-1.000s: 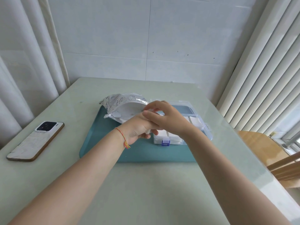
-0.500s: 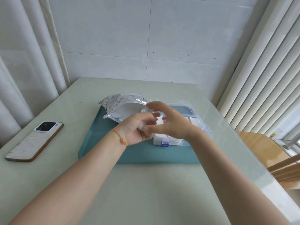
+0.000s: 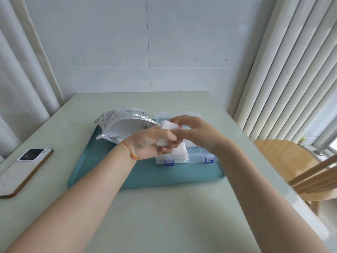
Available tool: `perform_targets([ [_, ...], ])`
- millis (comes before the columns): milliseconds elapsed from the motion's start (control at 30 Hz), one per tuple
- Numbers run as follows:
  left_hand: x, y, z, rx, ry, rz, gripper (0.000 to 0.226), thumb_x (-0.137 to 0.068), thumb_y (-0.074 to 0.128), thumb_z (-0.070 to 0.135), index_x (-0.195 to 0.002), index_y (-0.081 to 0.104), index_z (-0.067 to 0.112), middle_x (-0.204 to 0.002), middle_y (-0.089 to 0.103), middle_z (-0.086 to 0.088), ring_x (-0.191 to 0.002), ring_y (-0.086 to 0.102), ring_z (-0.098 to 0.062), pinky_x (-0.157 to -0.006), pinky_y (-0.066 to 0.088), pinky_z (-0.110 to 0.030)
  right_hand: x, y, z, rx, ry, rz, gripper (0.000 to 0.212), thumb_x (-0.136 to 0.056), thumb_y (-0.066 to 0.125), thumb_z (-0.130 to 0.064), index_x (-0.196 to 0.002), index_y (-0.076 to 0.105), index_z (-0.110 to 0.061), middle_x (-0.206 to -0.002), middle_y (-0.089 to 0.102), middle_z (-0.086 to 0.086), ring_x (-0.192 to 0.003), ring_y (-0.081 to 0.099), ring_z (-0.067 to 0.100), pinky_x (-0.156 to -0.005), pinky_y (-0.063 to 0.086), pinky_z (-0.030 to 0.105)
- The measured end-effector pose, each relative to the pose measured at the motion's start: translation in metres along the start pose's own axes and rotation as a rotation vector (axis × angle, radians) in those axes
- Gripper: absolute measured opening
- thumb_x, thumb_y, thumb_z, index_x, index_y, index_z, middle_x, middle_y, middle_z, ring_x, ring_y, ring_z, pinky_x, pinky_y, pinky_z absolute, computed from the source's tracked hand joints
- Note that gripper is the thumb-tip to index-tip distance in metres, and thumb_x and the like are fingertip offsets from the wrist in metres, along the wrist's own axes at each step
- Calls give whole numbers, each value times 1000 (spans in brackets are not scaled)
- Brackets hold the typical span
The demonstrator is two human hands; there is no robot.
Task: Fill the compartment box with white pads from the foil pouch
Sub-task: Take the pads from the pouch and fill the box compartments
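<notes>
Pale green worktop [image 3: 164,216] carries a teal tray [image 3: 145,172] with the pouch [image 3: 120,125] and clear box [image 3: 198,154]. Above the box, both grips grasp white pads [image 3: 168,133]: left hand [image 3: 151,145] underneath, right hand [image 3: 193,132] pinching the top.

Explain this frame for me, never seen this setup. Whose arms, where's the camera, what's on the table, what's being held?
No robot here: a person's two bare arms, filmed by one wide-angle camera worn on the head, looking forward and down. On the table lies a teal tray carrying an opened foil pouch and a clear compartment box with blue latches, some white pads already inside. A phone lies on the left. The left hand grips a stack of white pads; the right hand pinches at its top.
</notes>
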State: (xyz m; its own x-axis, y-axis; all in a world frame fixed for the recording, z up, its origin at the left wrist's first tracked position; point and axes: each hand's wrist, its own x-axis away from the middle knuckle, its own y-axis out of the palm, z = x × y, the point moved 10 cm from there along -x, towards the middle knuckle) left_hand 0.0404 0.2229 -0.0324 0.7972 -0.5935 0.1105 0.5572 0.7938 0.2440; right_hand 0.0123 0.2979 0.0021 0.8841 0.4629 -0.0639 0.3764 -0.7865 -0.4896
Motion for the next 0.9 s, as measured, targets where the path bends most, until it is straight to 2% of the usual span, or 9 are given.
perform_targets([
  [100,-4,-6,3,63,-2,78,38,-80,61,25,-117,66,14,-105,65,-12,-97,64,-25,-76,54,-30,-2,-10,7,-63,18,82,19,-85,72,-30,-88,70,-11,-97,71,7,-74,60,10,-76,46,23],
  [167,-4,-20,5,46,31,206,35,-87,61,24,-119,64,10,-106,64,-12,-98,64,-26,-81,57,-37,-3,-16,13,-36,43,108,23,-84,72,-32,-87,71,-9,-74,65,-2,-67,54,6,-69,42,23],
  [233,2,-38,8,-63,72,389,17,-92,62,17,-108,65,10,-86,67,-3,-79,64,-16,-69,57,-31,-3,-22,20,-4,75,143,28,-84,72,-33,-84,69,-5,-66,56,-6,-60,49,4,-61,38,18],
  [300,9,-50,7,-112,100,524,5,-94,61,11,-95,65,13,-66,65,6,-62,61,-8,-59,53,-24,-3,-22,22,-51,90,156,34,-86,72,-33,-86,68,1,-69,59,-2,-63,53,8,-63,43,23],
  [367,13,-55,4,-52,117,580,9,-94,59,8,-91,66,13,-67,68,3,-60,63,-10,-57,54,-24,-1,-18,19,-161,78,120,32,-89,69,-28,-92,67,4,-74,65,4,-66,60,14,-64,48,29],
  [500,14,-49,-3,79,95,504,19,-99,48,4,-101,67,7,-89,72,-12,-80,69,-22,-62,56,-27,2,-2,9,-188,61,32,25,-91,68,-20,-94,66,5,-77,68,6,-66,62,20,-64,51,32],
  [600,12,-35,-8,205,38,397,23,-100,43,11,-101,66,4,-86,69,-12,-83,67,-23,-61,54,-25,0,3,3,-91,65,64,18,-89,69,-23,-80,67,-8,-63,64,-3,-55,54,15,-55,44,28],
  [767,11,-34,-9,220,23,376,19,-91,60,28,-100,60,11,-77,60,-4,-79,60,-18,-58,49,-24,-1,6,-4,-14,73,134,20,-86,73,-26,-76,62,-12,-44,50,-15,-39,39,4,-43,32,15],
  [900,11,-36,-12,279,-2,382,26,-82,72,32,-97,61,15,-80,51,-3,-72,51,-14,-53,43,-21,0,5,-16,-89,2,161,8,-90,60,-14,-83,62,-11,-55,56,-13,-45,46,6,-48,37,18],
])
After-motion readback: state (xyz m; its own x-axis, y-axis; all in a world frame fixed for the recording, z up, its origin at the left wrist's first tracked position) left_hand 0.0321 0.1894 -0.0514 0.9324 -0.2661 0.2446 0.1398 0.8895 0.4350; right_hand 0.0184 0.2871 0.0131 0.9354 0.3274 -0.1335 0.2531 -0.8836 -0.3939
